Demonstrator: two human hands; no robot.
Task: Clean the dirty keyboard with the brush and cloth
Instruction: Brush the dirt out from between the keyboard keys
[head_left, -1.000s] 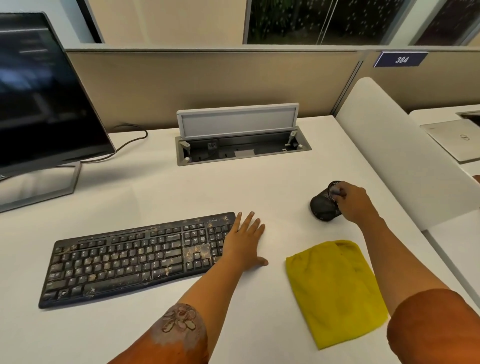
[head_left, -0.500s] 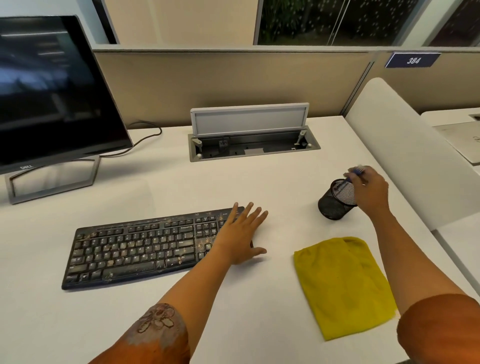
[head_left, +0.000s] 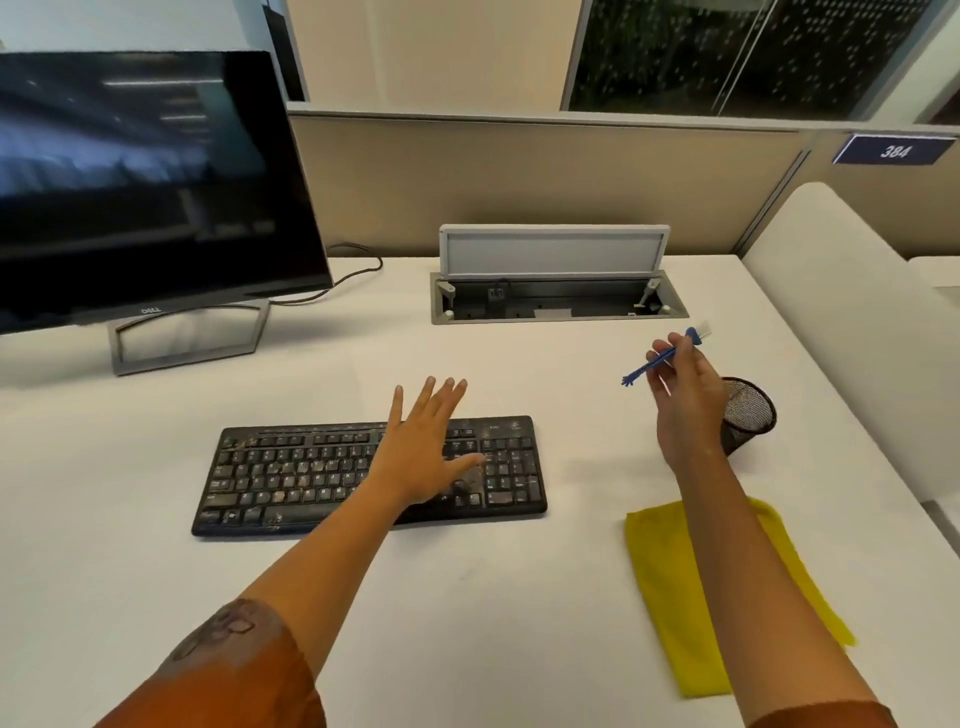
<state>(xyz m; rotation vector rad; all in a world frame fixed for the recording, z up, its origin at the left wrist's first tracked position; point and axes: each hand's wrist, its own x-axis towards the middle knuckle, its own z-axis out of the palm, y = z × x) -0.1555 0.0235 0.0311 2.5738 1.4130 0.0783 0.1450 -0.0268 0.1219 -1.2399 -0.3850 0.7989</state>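
Brush (head_left: 655, 359) now out of the mesh pen cup (head_left: 750, 413), where a second ago the right hand (head_left: 685, 400) was only reaching in at the rim; half a second ago just lifting clear. Now pinched between right-hand fingers mid-handle, raised above the desk (head_left: 519, 597), white bristle end toward 1 o'clock, blue pronged end toward 8 o'clock. Pen cup left standing just beside the right wrist, at roughly 3 o'clock from the keyboard (head_left: 311, 478). Left hand (head_left: 423, 457) released and flat, fingers spread, no longer at the keyboard's right edge but laid over its right-centre keys, seemingly steadying it. Keyboard itself dirty, brownish crumbs and smears across the keys, lying at centre of the desk. Yellow cloth (head_left: 660, 597) untouched at 4 o'clock from the keyboard, partly under the right forearm. Monitor (head_left: 145, 182) at 10 o'clock, open cable hatch (head_left: 556, 291) at 12. Tool fetching likely done, then; brushing not yet begun. Next probably a swing of the brush toward 9 o'clock, bristle end turned down onto the keys, left hand to shift off the soiled patch it covers.
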